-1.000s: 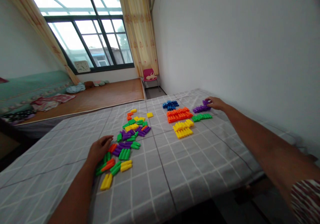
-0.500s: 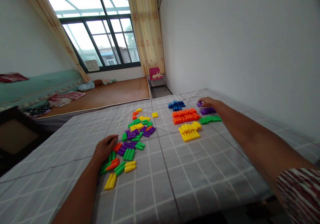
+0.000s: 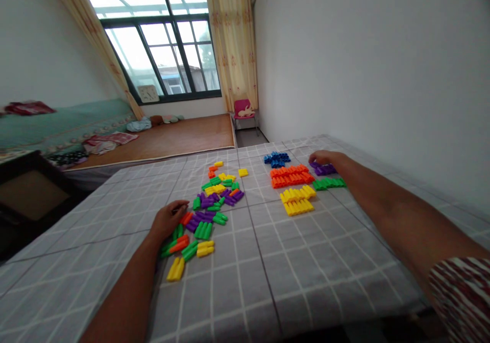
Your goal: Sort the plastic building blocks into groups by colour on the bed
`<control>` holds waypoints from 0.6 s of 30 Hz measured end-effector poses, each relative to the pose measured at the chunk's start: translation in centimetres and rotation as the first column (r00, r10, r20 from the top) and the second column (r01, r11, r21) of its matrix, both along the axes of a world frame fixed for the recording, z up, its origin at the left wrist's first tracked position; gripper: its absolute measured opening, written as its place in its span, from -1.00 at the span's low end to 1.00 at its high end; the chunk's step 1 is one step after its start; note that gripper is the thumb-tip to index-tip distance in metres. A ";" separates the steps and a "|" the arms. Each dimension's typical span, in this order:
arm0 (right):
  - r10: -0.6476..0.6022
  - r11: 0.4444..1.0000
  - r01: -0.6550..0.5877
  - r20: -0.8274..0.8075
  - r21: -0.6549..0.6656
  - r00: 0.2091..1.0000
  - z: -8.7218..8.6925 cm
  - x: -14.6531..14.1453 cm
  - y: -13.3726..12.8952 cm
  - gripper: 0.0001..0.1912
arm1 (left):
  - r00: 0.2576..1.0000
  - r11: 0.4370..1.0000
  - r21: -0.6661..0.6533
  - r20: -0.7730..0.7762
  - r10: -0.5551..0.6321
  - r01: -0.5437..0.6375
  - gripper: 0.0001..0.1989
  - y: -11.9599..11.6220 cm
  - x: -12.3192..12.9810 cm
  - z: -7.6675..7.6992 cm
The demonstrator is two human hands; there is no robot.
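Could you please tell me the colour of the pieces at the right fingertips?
The pieces are purple, clearest in the head view.

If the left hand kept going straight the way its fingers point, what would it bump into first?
Most likely the small green piece just beyond the left hand, though depth is unclear and the nearer orange piece might come first.

I count my 2 hands: left hand (image 3: 169, 217), right hand (image 3: 326, 158). Pieces: 2 orange rows (image 3: 293, 175), 2 yellow rows (image 3: 297, 200), 1 green row (image 3: 329, 183), at least 1 purple row (image 3: 323, 169), 1 blue cluster (image 3: 276, 160). Loose pile (image 3: 202, 230): overlapping, total unreadable. Also 1 window (image 3: 176, 20), 2 curtains (image 3: 234, 39), 1 clock (image 3: 148, 93), 1 chair (image 3: 241, 105).
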State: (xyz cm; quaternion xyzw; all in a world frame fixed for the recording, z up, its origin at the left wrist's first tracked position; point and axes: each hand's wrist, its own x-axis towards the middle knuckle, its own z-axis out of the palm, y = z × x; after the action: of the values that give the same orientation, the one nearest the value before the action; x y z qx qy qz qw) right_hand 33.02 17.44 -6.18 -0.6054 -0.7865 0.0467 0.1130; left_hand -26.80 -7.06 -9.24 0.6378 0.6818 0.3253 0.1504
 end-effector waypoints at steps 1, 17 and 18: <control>-0.022 0.999 0.024 0.059 -0.040 0.998 0.3 -0.3 -0.4 -0.70 | 1.000 1.000 0.008 -0.005 -0.005 0.005 -0.50 0.0 0.0 -0.1; 0.743 0.666 -0.746 0.080 0.005 0.664 2.8 -29.9 -15.2 -0.72 | 0.981 0.989 0.049 -0.138 -0.134 0.141 -0.65 0.2 0.1 -2.1; 0.742 0.667 -0.745 0.080 0.011 0.666 2.1 -31.6 -16.0 -0.72 | 0.981 0.989 0.053 -0.144 -0.131 0.140 -0.66 0.2 0.2 -2.2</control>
State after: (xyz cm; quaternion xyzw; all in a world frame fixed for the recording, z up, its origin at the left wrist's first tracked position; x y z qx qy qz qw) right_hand 1.37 1.42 -4.11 -0.2312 -0.9690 0.0510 0.0702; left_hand -26.63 -6.86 -11.43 0.7085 0.6349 0.2901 0.1036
